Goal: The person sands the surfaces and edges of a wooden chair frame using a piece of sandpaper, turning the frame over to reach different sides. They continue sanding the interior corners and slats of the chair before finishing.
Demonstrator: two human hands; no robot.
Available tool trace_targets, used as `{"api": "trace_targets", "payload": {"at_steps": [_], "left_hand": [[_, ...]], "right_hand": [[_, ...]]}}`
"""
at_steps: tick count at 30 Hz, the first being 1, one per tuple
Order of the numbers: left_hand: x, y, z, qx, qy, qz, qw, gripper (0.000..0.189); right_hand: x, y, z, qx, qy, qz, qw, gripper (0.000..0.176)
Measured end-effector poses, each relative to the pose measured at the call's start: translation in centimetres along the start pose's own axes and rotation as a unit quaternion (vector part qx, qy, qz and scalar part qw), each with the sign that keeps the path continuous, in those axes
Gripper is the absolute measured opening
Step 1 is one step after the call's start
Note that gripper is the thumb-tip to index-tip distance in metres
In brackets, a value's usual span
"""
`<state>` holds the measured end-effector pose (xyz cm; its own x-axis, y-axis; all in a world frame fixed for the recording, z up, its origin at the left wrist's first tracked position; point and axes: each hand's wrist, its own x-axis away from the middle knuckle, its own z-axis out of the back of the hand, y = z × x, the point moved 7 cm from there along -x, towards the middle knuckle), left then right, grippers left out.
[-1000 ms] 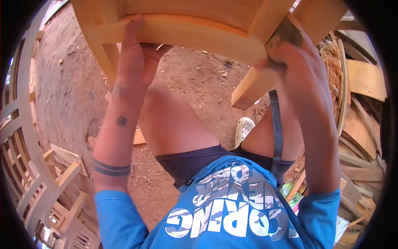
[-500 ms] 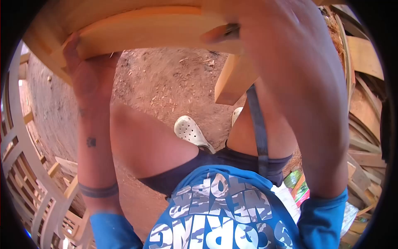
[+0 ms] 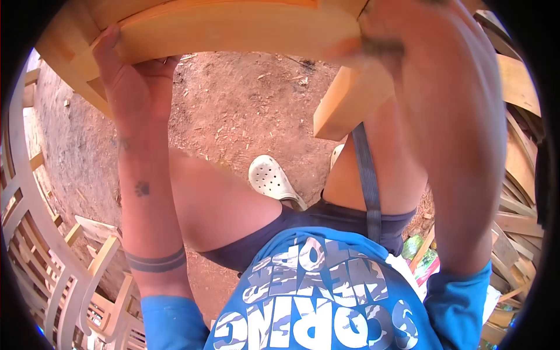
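Observation:
A curved, pale wooden piece [image 3: 245, 32] spans the top of the view, with a wooden leg or post [image 3: 350, 105] sticking out below its right part. My left hand [image 3: 131, 73] grips the lower edge of the curved piece near its left end, thumb on the front face and fingers behind. At the upper right, my right hand [image 3: 388, 44] is against the right part of the wood, closed around a small dark item [image 3: 382, 48] that is blurred and too unclear to name.
Slatted wooden frames [image 3: 64, 274] stand at the left. Curved wooden pieces [image 3: 519, 87] are piled at the right, near a colourful wrapper [image 3: 414, 248]. Brown ground with wood chips [image 3: 233, 111] and a white perforated shoe [image 3: 269, 175] show below.
My right hand has moved right along the wood with the dark item. The curved piece and post sit slightly higher and further right in view, and my left hand keeps its grip.

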<state>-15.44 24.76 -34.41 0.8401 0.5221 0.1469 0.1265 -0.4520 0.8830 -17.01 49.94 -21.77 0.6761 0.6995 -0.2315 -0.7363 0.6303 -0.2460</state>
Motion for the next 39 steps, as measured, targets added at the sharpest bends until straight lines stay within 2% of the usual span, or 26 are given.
{"api": "trace_targets", "payload": {"at_steps": [2, 3, 6, 8, 10, 11, 14, 15, 16, 17, 18, 19, 22, 28, 29, 31, 32, 34, 36, 38, 39], "left_hand": [[0.1, 0.2, -0.4, 0.011, -0.001, 0.001, 1.000, 0.045], [0.0, 0.1, -0.5, 0.016, 0.003, -0.002, 1.000, 0.045], [0.0, 0.0, 0.0, 0.008, 0.004, -0.011, 1.000, 0.044], [0.4, -0.3, 0.0, 0.004, 0.007, -0.007, 1.000, 0.044], [0.3, -0.3, -0.7, 0.011, 0.019, -0.002, 1.000, 0.042], [0.3, -0.4, -0.7, 0.008, 0.028, -0.005, 1.000, 0.042], [0.4, -0.5, -0.2, 0.001, 0.073, -0.030, 0.997, 0.040], [0.5, -0.6, -0.4, 0.000, 0.090, -0.042, 0.995, 0.040], [0.6, -0.6, -0.6, 0.001, 0.105, -0.053, 0.993, 0.039], [0.6, -0.9, -0.6, 0.001, 0.096, -0.048, 0.994, 0.040], [0.4, -1.1, -0.4, 0.008, 0.086, -0.053, 0.995, 0.040], [0.1, -1.0, -0.2, 0.014, 0.081, -0.061, 0.995, 0.040], [0.1, -0.7, 0.0, 0.019, 0.134, -0.089, 0.987, 0.041], [0.3, -1.3, 0.5, 0.071, 0.163, -0.058, 0.982, 0.040], [0.1, -1.6, 0.7, 0.066, 0.154, -0.047, 0.985, 0.039], [-0.1, -1.9, 0.4, 0.056, 0.129, -0.024, 0.990, 0.035], [0.2, -1.8, 0.5, 0.060, 0.147, -0.035, 0.987, 0.036], [0.3, -1.1, 0.1, 0.070, 0.177, -0.062, 0.980, 0.039], [-0.5, -1.6, 1.0, 0.070, 0.170, -0.080, 0.980, 0.040], [-0.3, -2.1, 1.2, 0.067, 0.165, -0.081, 0.981, 0.041], [0.0, -1.8, 0.8, 0.068, 0.170, -0.077, 0.980, 0.041]], "right_hand": [[0.0, 0.9, -0.3, -0.078, 0.024, -0.017, 0.997, 0.014], [1.0, 0.3, 0.2, -0.131, 0.040, -0.064, 0.988, 0.013], [1.3, 0.6, -0.1, -0.186, 0.024, -0.116, 0.975, 0.010], [-0.1, 3.8, -3.0, -0.254, 0.026, -0.184, 0.949, 0.008], [0.0, 3.7, -2.4, -0.233, 0.043, -0.186, 0.954, 0.006], [1.0, 1.8, -1.0, -0.183, 0.050, -0.155, 0.970, 0.006], [0.7, 0.4, -0.1, -0.206, 0.007, -0.141, 0.968, 0.007], [0.4, 2.7, -2.5, -0.408, 0.051, -0.239, 0.880, 0.009], [0.6, 3.9, -4.0, -0.584, 0.094, -0.323, 0.739, 0.012], [0.6, 2.5, -1.5, -0.369, 0.019, -0.236, 0.899, 0.014], [0.0, -0.1, 1.5, -0.115, -0.003, -0.138, 0.984, 0.017], [0.4, -1.4, 1.7, -0.354, 0.021, -0.229, 0.907, 0.021], [1.1, -0.9, 0.0, -0.391, 0.073, -0.288, 0.871, 0.044], [0.8, -0.5, 0.1, -0.549, 0.063, -0.323, 0.768, 0.065], [0.5, 0.0, 0.0, -0.517, 0.028, -0.340, 0.785, 0.067], [-0.7, 0.9, -0.9, -0.496, 0.034, -0.395, 0.772, 0.066], [-0.9, 1.1, -1.3, -0.486, 0.039, -0.421, 0.765, 0.066], [0.0, -0.1, -0.1, -0.518, 0.061, -0.362, 0.772, 0.067], [-0.1, 0.1, -0.7, -0.514, 0.042, -0.354, 0.780, 0.067], [-0.2, 1.6, -1.9, -0.470, 0.016, -0.404, 0.785, 0.066], [0.1, 1.2, -1.4, -0.465, 0.016, -0.400, 0.790, 0.066]]}}
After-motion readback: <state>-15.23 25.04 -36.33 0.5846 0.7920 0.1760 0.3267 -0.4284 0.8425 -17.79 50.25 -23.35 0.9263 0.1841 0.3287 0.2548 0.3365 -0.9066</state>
